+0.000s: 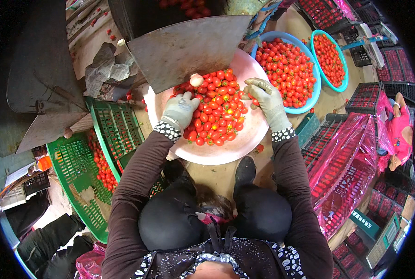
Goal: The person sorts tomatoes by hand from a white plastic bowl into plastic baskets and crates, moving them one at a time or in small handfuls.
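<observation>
A wide pale pink basin (207,158) stands before my knees with a heap of red cherry tomatoes (216,111) in it. My left hand (181,110), in a grey-white work glove, rests on the heap's left side, and its fingertips are partly hidden among the fruit. Over the basin's right side is my right hand (266,99), in a soiled matching glove, with a cherry tomato (255,102) between its curled fingers. The lower edge of a metal chute flap (190,48) slants down over the far side of the basin. A round pale knob (196,80) shows at that edge.
A blue basin (318,94) and a turquoise basin (346,82), both full of tomatoes, stand at the upper right. Green plastic crates (68,167) flank my left arm. Pink plastic film (347,167) covers crates on the right. Another person (401,134) is at the far right.
</observation>
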Tool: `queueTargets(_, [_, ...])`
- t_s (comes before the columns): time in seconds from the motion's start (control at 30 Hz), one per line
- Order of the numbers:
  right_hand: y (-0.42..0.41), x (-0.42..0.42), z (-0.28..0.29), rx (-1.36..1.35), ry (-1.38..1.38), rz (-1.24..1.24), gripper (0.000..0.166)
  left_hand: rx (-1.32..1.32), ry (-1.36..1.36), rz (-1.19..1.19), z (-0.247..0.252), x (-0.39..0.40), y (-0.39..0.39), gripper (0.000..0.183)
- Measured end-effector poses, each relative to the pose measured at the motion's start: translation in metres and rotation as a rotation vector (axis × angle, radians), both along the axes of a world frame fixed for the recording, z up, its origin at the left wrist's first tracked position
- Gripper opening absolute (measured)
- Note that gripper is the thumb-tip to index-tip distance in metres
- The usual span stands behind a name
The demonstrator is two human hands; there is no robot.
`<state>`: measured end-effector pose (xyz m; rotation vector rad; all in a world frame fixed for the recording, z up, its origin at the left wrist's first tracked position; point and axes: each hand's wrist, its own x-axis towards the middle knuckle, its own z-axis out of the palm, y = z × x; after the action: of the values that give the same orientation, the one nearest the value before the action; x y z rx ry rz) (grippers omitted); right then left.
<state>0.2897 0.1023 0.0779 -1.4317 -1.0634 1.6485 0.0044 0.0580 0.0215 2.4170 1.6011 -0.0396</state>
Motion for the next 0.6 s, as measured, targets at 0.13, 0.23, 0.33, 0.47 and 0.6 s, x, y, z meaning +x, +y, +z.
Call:
queueTargets(0.13, [-0.022,-0.004,-0.015,-0.171,0.323,-0.103,0.035,-0.122,-0.523,0.222,0.018,-0.016,-0.012,0.022])
queueTargets(0.23, [-0.053,-0.058,0.0,-0.111,0.216,0.046,0.038,-0.731,-1.904,1.05,0.014,0.0,-0.046,0.023])
queueTargets(0.33, [-0.07,-0.091,-0.01,0.428,0.146,0.313,0.037,-0.998,-2.278,0.905,0.031,0.029,-0.056,0.03])
queueTargets(0.47, [-0.047,-0.083,0.013,0.558,-0.329,0.357,0.031,-1.273,-2.506,0.921,0.014,0.016,-0.059,0.029])
queueTargets(0.6, [0.031,-0.05,-0.024,0.854,-0.857,0.341,0.032,-1.338,-2.466,1.088,0.009,0.015,-0.06,0.031])
